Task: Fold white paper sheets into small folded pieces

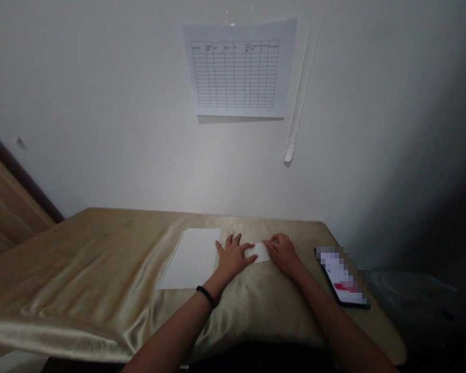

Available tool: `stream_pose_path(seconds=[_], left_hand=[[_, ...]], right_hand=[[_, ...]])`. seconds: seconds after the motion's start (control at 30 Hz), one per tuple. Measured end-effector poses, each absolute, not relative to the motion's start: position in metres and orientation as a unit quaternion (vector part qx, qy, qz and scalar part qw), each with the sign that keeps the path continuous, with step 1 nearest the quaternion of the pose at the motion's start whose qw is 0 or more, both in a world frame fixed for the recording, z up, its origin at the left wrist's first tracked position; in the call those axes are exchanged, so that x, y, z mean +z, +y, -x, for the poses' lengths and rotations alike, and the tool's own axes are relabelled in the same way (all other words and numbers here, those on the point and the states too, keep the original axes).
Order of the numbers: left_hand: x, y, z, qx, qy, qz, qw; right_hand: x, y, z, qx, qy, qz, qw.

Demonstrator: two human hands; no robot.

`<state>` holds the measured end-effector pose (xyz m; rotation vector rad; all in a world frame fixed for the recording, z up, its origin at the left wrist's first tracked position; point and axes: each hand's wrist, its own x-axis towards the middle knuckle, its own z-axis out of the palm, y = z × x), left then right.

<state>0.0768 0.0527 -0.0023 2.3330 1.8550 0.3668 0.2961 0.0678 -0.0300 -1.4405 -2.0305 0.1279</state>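
A small piece of white paper (pixel 260 253) lies on the cloth between my two hands. My left hand (pixel 233 255) is spread over the cloth, its thumb and index finger apart at the paper's left side. At the paper's upper right edge, the fingers of my right hand (pixel 282 249) are drawn together in a pinch. Just left of my left hand is a white sheet (pixel 192 259) with punched holes along its left edge; part of its right side is covered by that hand.
A shiny gold cloth (pixel 112 259) with wrinkles covers the table. A phone (pixel 344 277) with a lit screen lies at the right. On the wall behind hang a printed table sheet (pixel 238 72) and a white strip (pixel 300 98). A dim, translucent container (pixel 415 295) stands beyond the right edge.
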Motion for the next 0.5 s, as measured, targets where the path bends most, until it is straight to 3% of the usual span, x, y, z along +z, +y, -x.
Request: stream_pose_path(seconds=[0.5], left_hand=[[-0.005,0.053,-0.075,0.134,0.614,-0.776,0.058]], right_hand=[[-0.022,0.057,-0.297,0.025,-0.818,0.491,0.298]])
